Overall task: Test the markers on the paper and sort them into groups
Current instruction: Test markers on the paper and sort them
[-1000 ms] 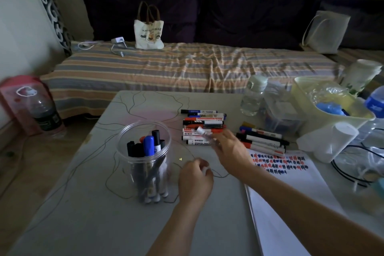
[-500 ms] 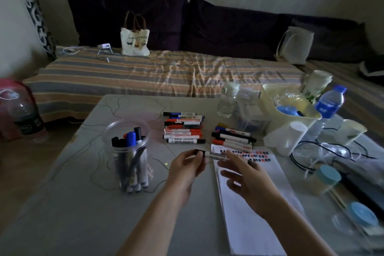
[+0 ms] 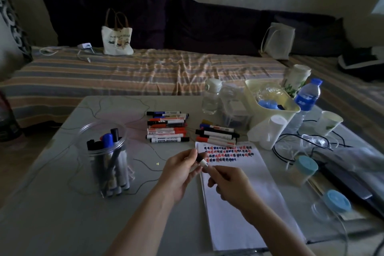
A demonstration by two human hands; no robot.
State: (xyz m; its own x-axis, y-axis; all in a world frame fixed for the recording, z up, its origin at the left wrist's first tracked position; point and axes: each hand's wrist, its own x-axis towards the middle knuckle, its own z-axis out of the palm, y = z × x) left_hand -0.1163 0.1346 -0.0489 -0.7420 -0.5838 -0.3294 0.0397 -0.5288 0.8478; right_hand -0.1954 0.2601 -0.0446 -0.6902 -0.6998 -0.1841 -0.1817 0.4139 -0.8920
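Observation:
Both hands hold one white marker (image 3: 203, 161) with a black cap over the top-left part of the paper (image 3: 239, 203). My left hand (image 3: 180, 170) pinches the black cap end. My right hand (image 3: 230, 183) grips the barrel, most of which is hidden in the fingers. The paper carries rows of red, blue and black test marks (image 3: 226, 153) near its top. One sorted group of markers (image 3: 166, 128) lies on the table beyond the hands. A second, smaller group (image 3: 217, 134) lies just above the paper. A clear jar (image 3: 107, 158) at the left holds several more markers.
The grey table (image 3: 62, 203) has thin wires looped across it. At the right stand a water bottle (image 3: 211, 96), a yellow basket (image 3: 270, 102), a blue-labelled bottle (image 3: 307, 97), paper cups (image 3: 328, 122), blue-lidded jars (image 3: 305, 169) and black cables (image 3: 291, 151). A striped sofa lies behind.
My right hand brought a marker from the far pile back toward me. Both hands now hold it over the paper's top, angled toward me rather than level. The head turned right.

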